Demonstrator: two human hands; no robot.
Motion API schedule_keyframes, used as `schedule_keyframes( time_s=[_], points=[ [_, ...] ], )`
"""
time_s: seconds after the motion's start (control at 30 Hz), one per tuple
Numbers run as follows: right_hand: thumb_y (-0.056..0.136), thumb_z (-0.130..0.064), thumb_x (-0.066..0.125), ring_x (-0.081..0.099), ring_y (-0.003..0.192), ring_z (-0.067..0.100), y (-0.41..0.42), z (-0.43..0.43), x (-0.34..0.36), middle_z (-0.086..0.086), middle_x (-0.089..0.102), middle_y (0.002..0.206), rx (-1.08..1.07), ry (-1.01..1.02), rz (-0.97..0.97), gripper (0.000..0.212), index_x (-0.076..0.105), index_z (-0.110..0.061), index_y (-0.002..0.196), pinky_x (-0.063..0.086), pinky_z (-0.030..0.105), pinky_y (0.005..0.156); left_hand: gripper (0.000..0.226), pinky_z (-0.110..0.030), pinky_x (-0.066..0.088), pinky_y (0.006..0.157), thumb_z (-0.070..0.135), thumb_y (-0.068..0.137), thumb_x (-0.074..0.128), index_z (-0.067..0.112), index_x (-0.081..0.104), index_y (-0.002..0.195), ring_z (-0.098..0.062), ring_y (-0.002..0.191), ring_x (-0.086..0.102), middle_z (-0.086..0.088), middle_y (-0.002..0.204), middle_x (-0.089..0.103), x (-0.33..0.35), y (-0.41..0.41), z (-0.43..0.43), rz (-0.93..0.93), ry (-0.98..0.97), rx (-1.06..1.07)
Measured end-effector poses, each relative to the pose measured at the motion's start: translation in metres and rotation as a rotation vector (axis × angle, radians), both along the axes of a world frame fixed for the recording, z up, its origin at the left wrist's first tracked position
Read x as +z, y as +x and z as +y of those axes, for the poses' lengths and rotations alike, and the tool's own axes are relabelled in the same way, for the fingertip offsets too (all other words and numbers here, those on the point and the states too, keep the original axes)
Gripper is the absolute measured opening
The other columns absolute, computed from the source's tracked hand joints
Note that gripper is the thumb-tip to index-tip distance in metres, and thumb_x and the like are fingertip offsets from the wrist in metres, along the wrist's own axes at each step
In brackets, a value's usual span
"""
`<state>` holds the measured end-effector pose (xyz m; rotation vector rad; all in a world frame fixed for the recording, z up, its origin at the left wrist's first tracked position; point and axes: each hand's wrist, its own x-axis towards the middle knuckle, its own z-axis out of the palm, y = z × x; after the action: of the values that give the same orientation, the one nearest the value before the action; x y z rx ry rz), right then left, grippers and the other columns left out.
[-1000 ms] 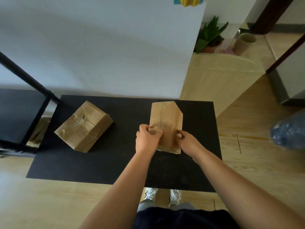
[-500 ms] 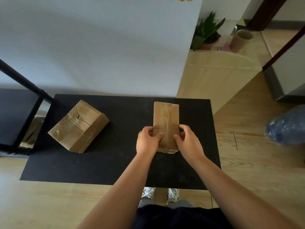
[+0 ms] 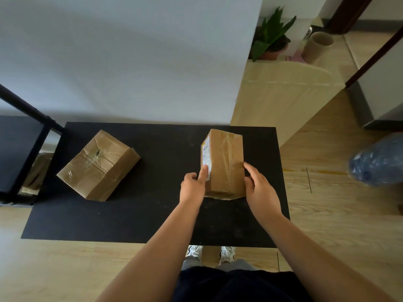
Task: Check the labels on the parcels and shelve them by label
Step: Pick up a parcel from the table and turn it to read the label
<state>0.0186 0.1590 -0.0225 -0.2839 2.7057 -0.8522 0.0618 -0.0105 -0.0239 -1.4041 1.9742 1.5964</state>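
Observation:
A narrow taped cardboard parcel (image 3: 225, 162) stands on the black table (image 3: 152, 214), right of centre. A white shipping label (image 3: 206, 156) shows on its left face. My left hand (image 3: 193, 186) touches that face, the index finger lying along the label's lower edge. My right hand (image 3: 259, 188) presses the parcel's right side with fingers spread. A second, larger parcel (image 3: 98, 166), dented and taped, lies on the table's left part, apart from both hands. Its label is not visible.
A black metal shelf rack (image 3: 24, 136) stands at the left edge, with a brown parcel (image 3: 36, 173) low inside it. A white wall rises behind the table. On the right floor are a potted plant (image 3: 272, 38), a cardboard tube (image 3: 318, 45) and a blue plastic bag (image 3: 379, 162).
The narrow parcel has been turned, so its labelled left face now shows. My left hand shifted from gripping the near end to touching the label; my right hand moved to the right side.

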Motion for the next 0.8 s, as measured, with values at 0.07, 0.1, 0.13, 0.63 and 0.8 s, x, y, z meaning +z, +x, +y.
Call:
schedule_keyframes(
  time_s=[0.07, 0.1, 0.13, 0.63, 0.8],
  points=[
    [0.101, -0.023, 0.048, 0.062, 0.11, 0.021, -0.001, 0.008, -0.003, 0.001, 0.058, 0.128, 0.061, 0.107, -0.041, 0.049, 0.039, -0.029, 0.149, 0.049, 0.042, 0.097, 0.077, -0.04, 0.052, 0.086, 0.061, 0.094, 0.044, 0.003, 0.044, 0.145, -0.033, 0.115, 0.061, -0.02, 0.139, 0.056, -0.001, -0.002, -0.002, -0.048, 0.027, -0.033],
    [0.1, -0.021, 0.05, 0.06, 0.111, 0.021, 0.0, 0.011, -0.005, 0.001, 0.057, 0.127, 0.09, 0.154, -0.072, 0.051, 0.039, -0.028, 0.149, 0.046, 0.041, 0.099, 0.074, -0.039, 0.049, 0.091, 0.058, 0.096, 0.045, 0.006, 0.04, 0.149, -0.029, 0.119, 0.059, -0.016, 0.143, 0.053, -0.002, -0.003, -0.002, -0.06, 0.045, -0.056],
    [0.099, -0.018, 0.05, 0.059, 0.112, 0.021, 0.001, 0.013, -0.007, 0.001, 0.057, 0.126, 0.092, 0.171, -0.101, 0.052, 0.039, -0.025, 0.149, 0.044, 0.041, 0.101, 0.073, -0.039, 0.044, 0.1, 0.055, 0.097, 0.045, 0.01, 0.034, 0.153, -0.028, 0.129, 0.052, -0.012, 0.15, 0.047, -0.002, -0.004, -0.002, -0.067, 0.065, -0.082],
    [0.095, -0.012, 0.053, 0.06, 0.112, 0.022, 0.004, 0.012, 0.012, 0.002, 0.054, 0.136, -0.039, -0.045, -0.033, 0.057, 0.038, -0.024, 0.149, 0.054, 0.039, 0.092, 0.048, -0.04, 0.052, 0.095, 0.056, 0.097, 0.042, 0.015, 0.063, 0.111, -0.02, 0.1, 0.063, -0.003, 0.105, 0.065, -0.01, -0.013, 0.014, -0.102, 0.171, -0.079],
    [0.094, -0.027, 0.058, 0.057, 0.111, 0.016, 0.007, 0.0, 0.017, 0.001, 0.051, 0.138, -0.028, -0.092, -0.164, 0.061, 0.033, -0.028, 0.149, 0.049, 0.026, 0.084, 0.079, -0.043, 0.042, 0.106, 0.07, 0.092, 0.033, 0.01, 0.05, 0.141, -0.025, 0.117, 0.054, -0.009, 0.131, 0.058, -0.006, -0.008, 0.007, -0.144, 0.182, -0.074]
  ],
)
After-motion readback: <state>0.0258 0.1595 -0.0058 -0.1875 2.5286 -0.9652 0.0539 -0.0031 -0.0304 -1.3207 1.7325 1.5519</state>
